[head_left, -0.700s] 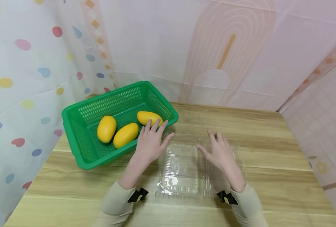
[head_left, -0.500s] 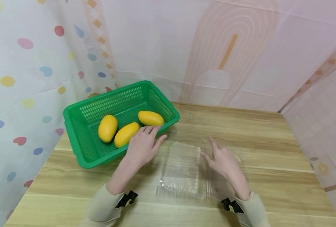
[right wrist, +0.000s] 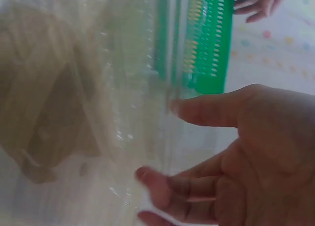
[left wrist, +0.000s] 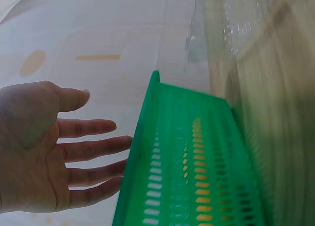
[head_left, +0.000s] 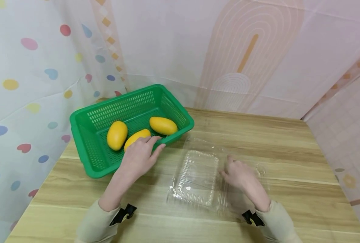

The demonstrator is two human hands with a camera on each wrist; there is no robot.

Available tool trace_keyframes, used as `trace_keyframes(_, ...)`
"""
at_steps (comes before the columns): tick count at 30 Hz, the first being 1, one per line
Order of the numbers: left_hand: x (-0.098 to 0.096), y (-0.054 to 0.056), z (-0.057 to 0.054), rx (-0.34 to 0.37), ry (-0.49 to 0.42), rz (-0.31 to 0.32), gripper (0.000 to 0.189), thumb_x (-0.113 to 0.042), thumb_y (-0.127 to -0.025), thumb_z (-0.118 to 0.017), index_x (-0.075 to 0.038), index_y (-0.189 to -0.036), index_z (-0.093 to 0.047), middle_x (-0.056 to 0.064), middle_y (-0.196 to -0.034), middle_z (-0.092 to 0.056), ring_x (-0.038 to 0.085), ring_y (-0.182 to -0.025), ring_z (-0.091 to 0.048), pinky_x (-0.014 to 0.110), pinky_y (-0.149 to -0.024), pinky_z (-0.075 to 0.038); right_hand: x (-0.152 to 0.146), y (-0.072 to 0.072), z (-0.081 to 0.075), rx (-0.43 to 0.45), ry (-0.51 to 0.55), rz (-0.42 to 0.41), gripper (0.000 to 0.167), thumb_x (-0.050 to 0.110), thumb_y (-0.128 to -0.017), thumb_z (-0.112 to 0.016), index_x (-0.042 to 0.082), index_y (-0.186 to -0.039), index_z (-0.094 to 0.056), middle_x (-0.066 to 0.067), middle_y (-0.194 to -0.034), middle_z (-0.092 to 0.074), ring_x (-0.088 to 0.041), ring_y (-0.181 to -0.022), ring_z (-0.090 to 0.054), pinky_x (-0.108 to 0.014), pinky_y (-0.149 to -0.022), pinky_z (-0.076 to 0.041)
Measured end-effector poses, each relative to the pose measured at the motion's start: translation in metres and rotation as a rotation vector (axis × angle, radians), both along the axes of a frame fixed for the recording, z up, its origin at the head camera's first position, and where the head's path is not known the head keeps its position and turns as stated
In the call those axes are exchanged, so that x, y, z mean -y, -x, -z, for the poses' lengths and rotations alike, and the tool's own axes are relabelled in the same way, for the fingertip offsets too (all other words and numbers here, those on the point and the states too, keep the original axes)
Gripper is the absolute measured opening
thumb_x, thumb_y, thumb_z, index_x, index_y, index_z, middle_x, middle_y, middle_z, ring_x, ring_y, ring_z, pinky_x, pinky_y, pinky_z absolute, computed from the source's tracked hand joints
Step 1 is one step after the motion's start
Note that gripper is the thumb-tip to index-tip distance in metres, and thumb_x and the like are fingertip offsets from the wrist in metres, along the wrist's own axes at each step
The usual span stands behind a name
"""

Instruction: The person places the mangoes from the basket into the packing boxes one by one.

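Note:
In the head view my left hand [head_left: 137, 157] hovers at the front rim of a green plastic basket [head_left: 79, 145], its fingers spread over the edge. The left wrist view shows the fingers long and loose, gripping nothing. Inside the basket lie three yellow mangoes; one mango [head_left: 117, 135] rests at the left, another mango [head_left: 163, 126] at the right, and the middle mango [head_left: 137, 136] is partly covered by my hand. My right hand [head_left: 239, 173] is over the clear plastic clamshell box [head_left: 198, 175], near its hinge. Thumb and fingers there are loosely bent and apart.
The box lies opened out on the wooden table [head_left: 295, 189], right of the basket, its lid partly hidden under my right hand. Patterned cloth [head_left: 168, 40] hangs behind the table and along both sides.
My left hand has drawn back left and toward me, away from the right mango along the basket's front rim. My right hand has moved slightly nearer to me, its index finger now more bent.

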State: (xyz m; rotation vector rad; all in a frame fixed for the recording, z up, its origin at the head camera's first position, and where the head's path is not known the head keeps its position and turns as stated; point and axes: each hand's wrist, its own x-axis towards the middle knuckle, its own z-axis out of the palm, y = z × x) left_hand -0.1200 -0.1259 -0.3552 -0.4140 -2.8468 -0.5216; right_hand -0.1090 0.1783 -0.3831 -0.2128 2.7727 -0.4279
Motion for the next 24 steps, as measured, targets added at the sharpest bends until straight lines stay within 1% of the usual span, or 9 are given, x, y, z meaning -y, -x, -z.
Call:
trace_keyframes(4, 0.015, 0.005, -0.013, 0.009, 0.039, 0.009, 0.037, -0.032, -0.096, -0.054, -0.002, -0.117, -0.063, 0.016, -0.112, -0.069, 0.035, -0.097, -0.066, 0.046, -0.071, -0.056, 0.003, 0.005, 0.005, 0.009, 0.073, -0.007, 0.074, 0.021, -0.095, -0.055, -0.014, -0.145, -0.014, 0.007, -0.047, -0.030, -0.004, -0.040, -0.022, -0.016, -0.036, -0.021)
trace_keyframes(7, 0.028, 0.010, -0.028, 0.066, 0.083, -0.002, 0.037, -0.031, -0.097, -0.053, -0.002, -0.120, -0.060, 0.018, -0.114, -0.068, 0.034, -0.089, -0.067, 0.044, -0.063, -0.055, 0.006, 0.007, 0.008, -0.015, 0.096, -0.013, 0.074, 0.018, -0.093, -0.057, -0.016, -0.144, -0.015, 0.008, -0.046, -0.030, -0.004, -0.039, -0.022, -0.016, -0.035, -0.021)
trace_keyframes(10, 0.044, 0.016, -0.047, 0.153, 0.140, -0.019, 0.039, -0.030, -0.097, -0.052, -0.002, -0.124, -0.057, 0.022, -0.115, -0.066, 0.035, -0.084, -0.066, 0.044, -0.060, -0.053, 0.008, 0.009, 0.010, -0.041, 0.094, -0.014, 0.073, 0.017, -0.092, -0.059, -0.016, -0.143, -0.019, 0.008, -0.046, -0.031, -0.004, -0.038, -0.023, -0.016, -0.034, -0.021)
trace_keyframes(13, 0.060, 0.026, -0.066, 0.267, 0.217, -0.040, 0.043, -0.031, -0.098, -0.050, -0.002, -0.129, -0.053, 0.025, -0.120, -0.062, 0.040, -0.095, -0.063, 0.050, -0.068, -0.053, 0.010, 0.010, 0.011, -0.058, 0.090, -0.010, 0.071, 0.016, -0.091, -0.060, -0.015, -0.143, -0.022, 0.008, -0.046, -0.031, -0.004, -0.038, -0.023, -0.016, -0.034, -0.021)
trace_keyframes(16, 0.077, 0.043, -0.078, 0.374, 0.283, -0.053, 0.048, -0.030, -0.098, -0.049, 0.001, -0.134, -0.047, 0.029, -0.126, -0.057, 0.045, -0.103, -0.059, 0.054, -0.075, -0.051, 0.010, 0.011, 0.012, -0.064, 0.090, -0.005, 0.071, 0.015, -0.090, -0.060, -0.015, -0.143, -0.023, 0.008, -0.046, -0.031, -0.004, -0.038, -0.024, -0.016, -0.034, -0.022)
trace_keyframes(18, 0.086, 0.057, -0.082, 0.436, 0.315, -0.064, 0.049, -0.030, -0.098, -0.048, 0.002, -0.136, -0.044, 0.031, -0.129, -0.053, 0.047, -0.105, -0.057, 0.056, -0.076, -0.050, 0.010, 0.011, 0.012, -0.068, 0.090, -0.004, 0.071, 0.014, -0.090, -0.061, -0.015, -0.143, -0.023, 0.008, -0.045, -0.031, -0.004, -0.037, -0.024, -0.016, -0.034, -0.022)
trace_keyframes(20, 0.092, 0.071, -0.082, 0.498, 0.341, -0.071, 0.051, -0.028, -0.098, -0.047, 0.003, -0.138, -0.042, 0.033, -0.133, -0.048, 0.049, -0.109, -0.053, 0.058, -0.081, -0.048, 0.010, 0.012, 0.012, -0.074, 0.091, -0.007, 0.071, 0.013, -0.090, -0.061, -0.015, -0.142, -0.024, 0.008, -0.046, -0.032, -0.004, -0.037, -0.025, -0.016, -0.034, -0.022)
trace_keyframes(22, 0.096, 0.085, -0.077, 0.560, 0.360, -0.080, 0.054, -0.027, -0.098, -0.047, 0.005, -0.140, -0.038, 0.034, -0.138, -0.041, 0.051, -0.117, -0.047, 0.060, -0.088, -0.045, 0.010, 0.012, 0.013, -0.077, 0.087, -0.011, 0.072, 0.013, -0.089, -0.062, -0.015, -0.143, -0.023, 0.008, -0.046, -0.032, -0.004, -0.037, -0.025, -0.016, -0.034, -0.022)
trace_keyframes(24, 0.098, 0.099, -0.069, 0.632, 0.370, -0.079, 0.058, -0.026, -0.098, -0.047, 0.007, -0.143, -0.032, 0.036, -0.142, -0.033, 0.053, -0.125, -0.038, 0.063, -0.097, -0.038, 0.010, 0.012, 0.013, -0.081, 0.083, -0.019, 0.072, 0.012, -0.089, -0.062, -0.015, -0.143, -0.023, 0.008, -0.046, -0.032, -0.004, -0.037, -0.025, -0.015, -0.034, -0.022)
